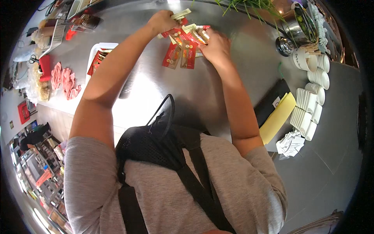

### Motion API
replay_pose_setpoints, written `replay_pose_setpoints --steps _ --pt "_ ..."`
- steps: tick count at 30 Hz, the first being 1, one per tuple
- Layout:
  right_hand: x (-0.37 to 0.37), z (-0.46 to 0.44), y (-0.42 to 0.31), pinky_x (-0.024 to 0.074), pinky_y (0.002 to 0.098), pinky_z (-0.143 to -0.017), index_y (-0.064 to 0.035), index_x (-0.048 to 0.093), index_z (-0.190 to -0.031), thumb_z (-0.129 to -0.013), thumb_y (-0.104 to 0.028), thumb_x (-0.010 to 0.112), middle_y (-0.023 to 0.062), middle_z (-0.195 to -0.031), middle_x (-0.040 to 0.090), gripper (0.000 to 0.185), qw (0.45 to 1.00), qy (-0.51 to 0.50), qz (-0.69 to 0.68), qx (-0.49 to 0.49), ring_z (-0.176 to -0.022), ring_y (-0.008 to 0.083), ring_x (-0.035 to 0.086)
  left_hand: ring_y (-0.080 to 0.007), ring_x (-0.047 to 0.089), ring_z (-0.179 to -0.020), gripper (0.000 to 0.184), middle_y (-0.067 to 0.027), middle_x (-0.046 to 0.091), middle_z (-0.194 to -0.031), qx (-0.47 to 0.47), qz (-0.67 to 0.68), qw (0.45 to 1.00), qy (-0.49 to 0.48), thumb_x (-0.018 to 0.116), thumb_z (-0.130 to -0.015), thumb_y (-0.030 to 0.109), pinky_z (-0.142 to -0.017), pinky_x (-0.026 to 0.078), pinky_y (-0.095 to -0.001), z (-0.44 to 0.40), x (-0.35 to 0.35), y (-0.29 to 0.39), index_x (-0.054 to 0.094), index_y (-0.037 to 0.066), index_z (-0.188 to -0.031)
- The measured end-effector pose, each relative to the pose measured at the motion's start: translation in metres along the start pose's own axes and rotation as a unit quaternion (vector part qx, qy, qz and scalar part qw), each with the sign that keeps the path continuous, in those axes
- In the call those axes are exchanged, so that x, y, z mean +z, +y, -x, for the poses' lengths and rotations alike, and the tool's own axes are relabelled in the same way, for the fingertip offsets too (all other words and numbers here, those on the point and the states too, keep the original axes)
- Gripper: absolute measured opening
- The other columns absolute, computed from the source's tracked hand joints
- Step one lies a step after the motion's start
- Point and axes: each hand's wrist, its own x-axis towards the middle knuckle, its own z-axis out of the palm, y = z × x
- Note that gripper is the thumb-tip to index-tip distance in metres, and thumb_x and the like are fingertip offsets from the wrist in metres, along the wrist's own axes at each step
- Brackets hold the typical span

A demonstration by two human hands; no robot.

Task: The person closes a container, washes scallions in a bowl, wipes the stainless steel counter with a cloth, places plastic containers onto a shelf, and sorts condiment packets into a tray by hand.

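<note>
A loose pile of red and gold sachets [189,54] lies on the steel counter at the far side. My left hand [161,22] is at the pile's left edge, its fingers closed on a pale sachet [181,15]. At the right side of the pile, my right hand [216,45] has its fingers curled round some sachets [202,36]; how many it grips is hidden. Several sachets under and between the hands overlap at different angles. Left of my left forearm stands a white tray [93,52] with more sachets, partly covered by the arm.
Pink cloths [68,82] and a red container with scissors [45,68] are at the left. On the right are a call bell [284,46], stacked white cups [318,74], a black folder [272,101] and a yellow pad [278,117]. Green stalks [249,6] overhang the back.
</note>
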Motion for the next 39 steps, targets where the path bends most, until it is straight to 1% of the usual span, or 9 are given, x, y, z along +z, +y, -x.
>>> replay_pose_setpoints --steps 6,8,9,12,16,23,31,34,39 --pt "-0.044 0.023 0.010 0.0507 0.0379 -0.080 -0.0027 0.057 -0.112 -0.082 -0.010 0.070 0.0138 -0.093 0.067 0.033 0.893 0.175 -0.414 -0.008 -0.089 0.0294 0.067 -0.0133 0.058 -0.066 0.033 -0.0060 0.062 -0.083 0.062 0.216 0.974 -0.024 0.069 -0.089 0.019 -0.059 0.049 -0.0276 0.010 -0.028 -0.004 0.052 0.008 -0.115" --pt "-0.055 0.023 0.043 0.0490 0.0339 -0.085 -0.0010 0.057 -0.114 -0.084 -0.011 0.070 0.0086 -0.101 0.063 0.033 0.882 -0.013 -0.471 0.034 -0.097 0.0215 0.062 -0.0122 0.061 -0.073 0.063 -0.0099 0.067 -0.095 0.158 0.182 0.971 -0.003 0.072 -0.087 0.024 -0.072 0.051 -0.0257 -0.014 -0.014 -0.035 0.040 0.017 -0.141" --pt "-0.058 0.022 0.052 0.0481 0.0319 -0.087 -0.0002 0.057 -0.115 -0.085 -0.012 0.069 0.0060 -0.104 0.061 0.034 0.862 -0.108 -0.492 0.055 -0.101 0.0176 0.059 -0.0229 0.065 -0.094 0.051 -0.0125 0.068 -0.106 0.137 0.183 0.973 0.025 0.074 -0.081 0.016 -0.075 0.051 -0.0374 0.028 -0.022 0.002 0.053 0.006 -0.127" --pt "-0.067 0.017 0.046 0.0453 0.0296 -0.092 0.0001 0.062 -0.111 -0.087 -0.011 0.067 0.0064 -0.110 0.058 0.027 0.950 -0.208 -0.217 -0.081 -0.106 0.0200 0.058 -0.0248 0.063 -0.105 0.058 -0.0137 0.066 -0.115 0.255 -0.021 0.961 -0.109 0.080 -0.074 0.019 -0.083 0.050 -0.0400 0.031 -0.014 0.010 0.054 0.007 -0.125" --pt "-0.029 0.010 0.031 0.0424 0.0382 -0.096 -0.0012 0.064 -0.111 -0.078 -0.005 0.070 0.0083 -0.114 0.058 0.034 0.938 -0.062 0.071 -0.335 -0.116 0.0270 0.051 -0.0328 0.061 -0.107 0.061 -0.0116 0.065 -0.110 0.200 -0.197 0.958 -0.055 0.085 -0.063 0.020 -0.090 0.048 -0.0436 0.047 -0.002 0.035 0.059 0.008 -0.117" --pt "-0.041 0.018 0.017 0.0428 0.0444 -0.094 -0.0060 0.058 -0.109 -0.079 -0.003 0.069 0.0108 -0.125 0.057 0.032 0.946 -0.209 0.156 -0.192 -0.122 0.0338 0.048 -0.0335 0.060 -0.101 0.040 -0.0102 0.066 -0.095 0.189 -0.232 0.954 -0.012 0.074 -0.074 0.017 -0.085 0.049 -0.0415 0.044 -0.002 0.010 0.062 0.009 -0.112" --pt "-0.014 0.046 0.050 0.0461 0.0416 -0.096 -0.0011 0.046 -0.130 -0.078 -0.023 0.077 0.0224 -0.119 0.062 0.064 0.952 -0.117 -0.281 -0.027 -0.112 0.0358 0.060 -0.0268 0.066 -0.085 0.052 -0.0180 0.068 -0.094 0.023 0.330 0.942 -0.053 0.078 -0.079 0.030 -0.073 0.051 -0.0376 0.082 0.006 -0.036 0.058 -0.004 -0.112" --pt "-0.008 0.054 -0.002 0.0472 0.0413 -0.093 0.0027 0.051 -0.123 -0.078 -0.022 0.077 0.0220 -0.114 0.064 0.057 0.985 -0.105 -0.134 0.020 -0.108 0.0351 0.063 -0.0275 0.068 -0.092 0.065 -0.0198 0.069 -0.098 -0.041 0.110 0.982 0.147 0.083 -0.070 0.040 -0.079 0.052 -0.0365 0.090 0.040 -0.018 0.059 -0.004 -0.113" --pt "0.011 0.043 -0.033 0.0481 0.0460 -0.089 0.0042 0.057 -0.113 -0.078 -0.021 0.075 0.0239 -0.110 0.062 0.047 0.996 -0.086 -0.018 0.017 -0.103 0.0399 0.061 -0.0258 0.069 -0.095 0.044 -0.0162 0.071 -0.099 -0.069 0.069 0.994 0.056 0.081 -0.067 0.036 -0.081 0.053 -0.0381 0.067 0.036 -0.006 0.070 0.009 -0.100"
